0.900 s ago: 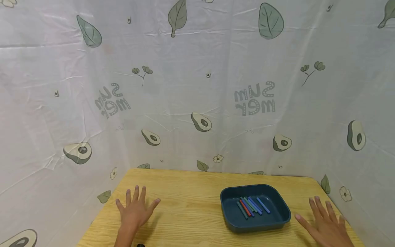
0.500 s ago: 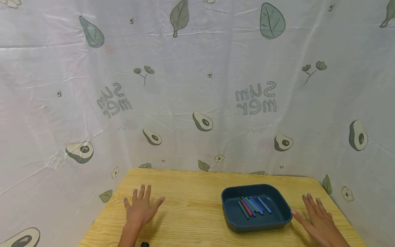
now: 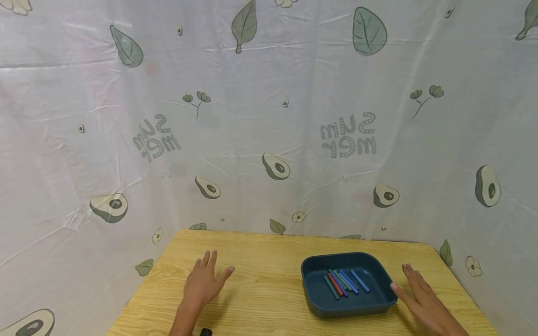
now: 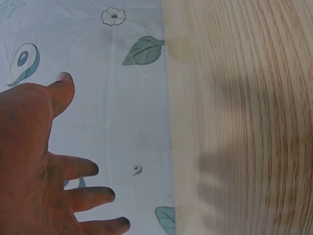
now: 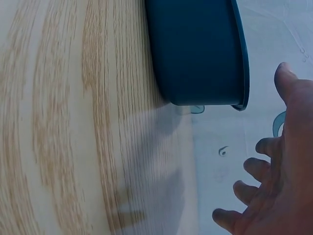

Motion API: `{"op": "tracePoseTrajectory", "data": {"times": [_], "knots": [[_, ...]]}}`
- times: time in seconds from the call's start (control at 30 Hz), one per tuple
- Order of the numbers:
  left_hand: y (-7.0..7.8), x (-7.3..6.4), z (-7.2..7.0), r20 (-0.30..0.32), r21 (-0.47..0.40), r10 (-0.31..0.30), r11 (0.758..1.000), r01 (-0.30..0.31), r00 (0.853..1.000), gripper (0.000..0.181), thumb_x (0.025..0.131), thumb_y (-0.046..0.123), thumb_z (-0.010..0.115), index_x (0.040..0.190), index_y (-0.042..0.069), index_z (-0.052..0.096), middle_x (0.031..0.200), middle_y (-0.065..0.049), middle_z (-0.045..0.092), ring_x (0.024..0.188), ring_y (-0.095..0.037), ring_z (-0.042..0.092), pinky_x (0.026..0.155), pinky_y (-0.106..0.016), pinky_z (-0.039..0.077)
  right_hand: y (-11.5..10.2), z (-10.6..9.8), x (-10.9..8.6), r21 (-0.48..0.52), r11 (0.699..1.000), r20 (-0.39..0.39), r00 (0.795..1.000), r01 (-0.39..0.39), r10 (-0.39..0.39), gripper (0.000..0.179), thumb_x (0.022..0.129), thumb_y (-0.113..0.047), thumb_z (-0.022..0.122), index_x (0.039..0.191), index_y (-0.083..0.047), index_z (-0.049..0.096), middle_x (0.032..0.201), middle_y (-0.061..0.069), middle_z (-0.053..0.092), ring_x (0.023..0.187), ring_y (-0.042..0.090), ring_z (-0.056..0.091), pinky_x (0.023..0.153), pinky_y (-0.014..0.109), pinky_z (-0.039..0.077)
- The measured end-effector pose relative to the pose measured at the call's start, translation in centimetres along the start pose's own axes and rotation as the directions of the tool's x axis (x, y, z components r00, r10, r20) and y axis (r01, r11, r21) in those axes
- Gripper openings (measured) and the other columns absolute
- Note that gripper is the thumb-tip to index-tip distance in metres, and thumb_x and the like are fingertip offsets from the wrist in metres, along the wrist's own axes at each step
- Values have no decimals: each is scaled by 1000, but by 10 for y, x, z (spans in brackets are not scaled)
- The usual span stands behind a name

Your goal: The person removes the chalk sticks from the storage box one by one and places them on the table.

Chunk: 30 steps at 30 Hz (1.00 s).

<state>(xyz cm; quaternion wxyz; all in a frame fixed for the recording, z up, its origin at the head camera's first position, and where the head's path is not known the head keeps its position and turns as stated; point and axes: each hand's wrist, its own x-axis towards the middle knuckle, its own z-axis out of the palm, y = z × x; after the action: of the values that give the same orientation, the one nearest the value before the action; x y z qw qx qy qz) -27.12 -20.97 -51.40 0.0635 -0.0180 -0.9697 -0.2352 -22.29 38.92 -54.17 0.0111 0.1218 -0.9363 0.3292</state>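
Your left hand (image 3: 203, 285), at ten o'clock, and right hand (image 3: 425, 303), at three, hold thumbs wide of fingers, gripping nothing. Near the right hand, at two o'clock, the tray (image 3: 353, 311) contains loose sticks (image 3: 349, 282). Handling seems not begun; everything remains.

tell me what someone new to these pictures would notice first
Probably the dark blue tray on the right half of the wooden table, where red, green and blue sticks lie bunched together inside. Next would come the two bare hands, both holding nothing: the left hand over the table's left side, the right hand just beyond the tray's right end. Behind everything hangs a pale avocado-print sheet.
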Motion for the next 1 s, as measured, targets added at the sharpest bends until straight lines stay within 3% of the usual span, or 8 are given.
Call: {"op": "tracePoseTrajectory", "data": {"times": [0.03, 0.07, 0.13, 0.37, 0.57, 0.67, 1.0], "knots": [[2, 0, 1, 0, -12, 2, 1000, -2, 1000, 92, 105, 69, 51, 165, 1, 37, 169, -34, 33, 152, -63, 34, 113, -80, 38, -2, -2, 5, 24, 995, 34, 994, -100, 99, 96, 112, -58, 44, 170, 0, -5, 171, 44, -5, 152, 73, -5, 109, 93, 8], [4, 1, 1, -1, -21, 7, 1000, -7, 1000, 92, 105, 69, 51, 165, 0, 38, 168, -34, 35, 151, -63, 36, 113, -79, 40, -7, -5, 9, 33, 975, 66, 974, -219, 217, 94, 114, -57, 40, 170, -3, -12, 172, 40, -9, 155, 69, -7, 109, 92, 10], [7, 2, 4, 1, -40, 10, 999, -10, 1000, 92, 105, 69, 50, 164, -1, 39, 167, -34, 37, 149, -62, 40, 112, -77, 43, -9, -7, 14, 28, 965, 96, 961, -262, 258, 95, 114, -59, 38, 169, 4, -8, 171, 43, -5, 153, 71, 1, 112, 90, 13], [19, 5, 13, -10, -105, 8, 994, -9, 1000, 86, 105, 67, 53, 159, 1, 48, 160, -32, 50, 138, -60, 54, 102, -75, 51, -13, -1, 15, -24, 976, 12, 977, -215, 215, 87, 115, -54, 36, 168, 10, 12, 168, 45, 16, 148, 72, 23, 108, 85, 36], [30, 8, 20, -45, -130, 31, 991, -37, 998, 82, 105, 66, 55, 155, 1, 54, 154, -30, 57, 134, -57, 59, 101, -72, 54, -12, 3, 17, 14, 976, -11, 976, -218, 219, 84, 116, -52, 37, 167, 10, 17, 167, 43, 21, 148, 66, 33, 108, 73, 48], [37, 10, 22, -56, -153, 40, 987, -49, 998, 80, 105, 65, 56, 153, 1, 56, 152, -30, 59, 132, -57, 61, 100, -71, 55, -11, 3, 20, 38, 973, -1, 974, -228, 228, 83, 116, -52, 37, 167, 10, 17, 168, 42, 22, 151, 63, 32, 110, 68, 50], [55, 17, 30, -47, -222, 89, 970, -98, 995, 74, 106, 57, 60, 152, -1, 56, 145, -30, 64, 124, -51, 68, 98, -65, 59, -7, 6, 25, 60, 956, -8, 957, -289, 290, 82, 115, -59, 31, 169, 2, 23, 164, 36, 38, 148, 58, 44, 110, 71, 47]]}}
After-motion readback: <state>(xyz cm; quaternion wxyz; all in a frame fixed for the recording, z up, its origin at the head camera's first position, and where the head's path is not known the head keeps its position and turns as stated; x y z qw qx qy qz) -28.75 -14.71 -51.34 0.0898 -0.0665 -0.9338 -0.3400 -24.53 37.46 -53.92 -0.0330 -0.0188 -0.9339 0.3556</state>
